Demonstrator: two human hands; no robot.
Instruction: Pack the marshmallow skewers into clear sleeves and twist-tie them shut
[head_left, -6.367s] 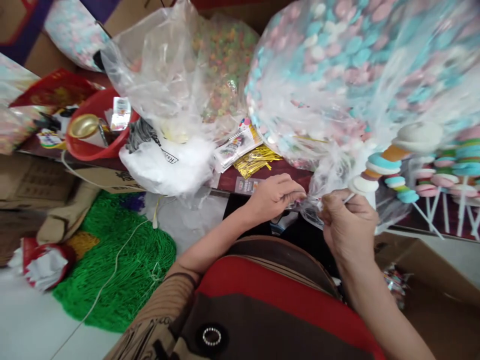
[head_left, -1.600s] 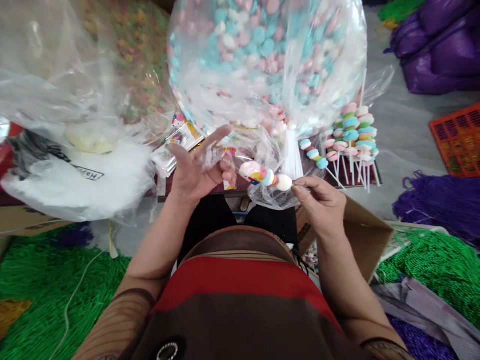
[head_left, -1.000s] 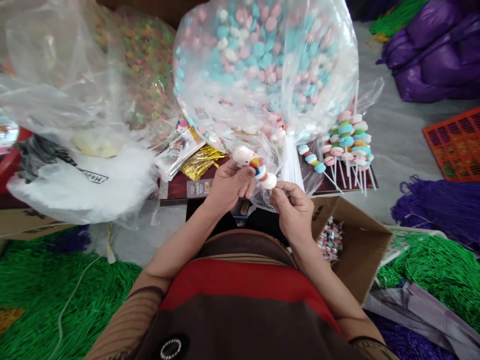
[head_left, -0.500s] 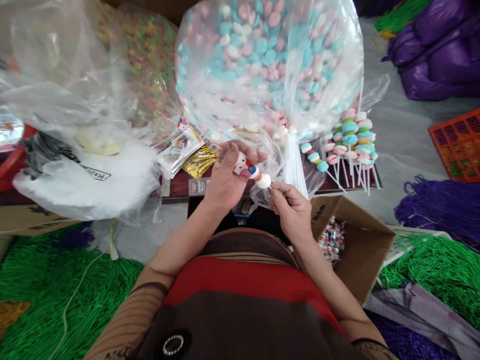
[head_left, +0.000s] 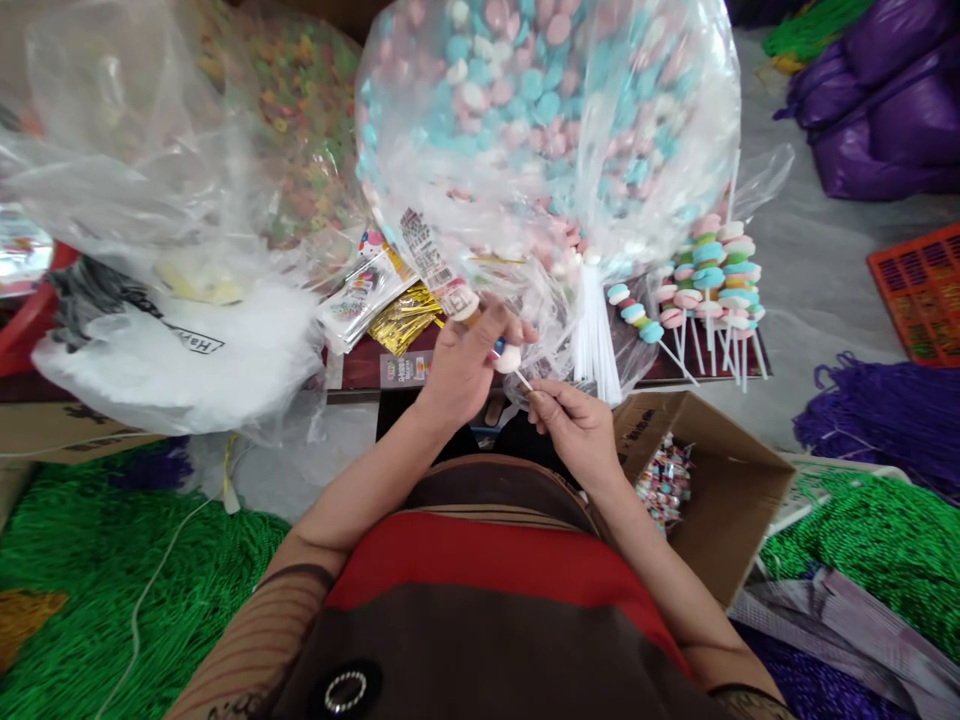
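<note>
My left hand is closed around a marshmallow candy skewer, whose white lower end shows below the fingers. Much of the candy is hidden by that hand. Above the fingers extends a clear wrapper with printed text and a barcode, apparently around the skewer. My right hand pinches the white stick at the skewer's lower end. Just left of the hands lie a stack of printed wrappers and gold twist ties. A bundle of white sticks is beyond my right hand.
A large bag of pink, blue and white candies fills the table's back. Finished-looking candy skewers lie at the right, one apart. A cardboard box below holds wrapped pieces. White bags cover the left.
My left hand has turned over the skewer, and its fingers now cover more of the candy. The barcoded wrapper has come into sight. My right hand has shifted slightly down the stick.
</note>
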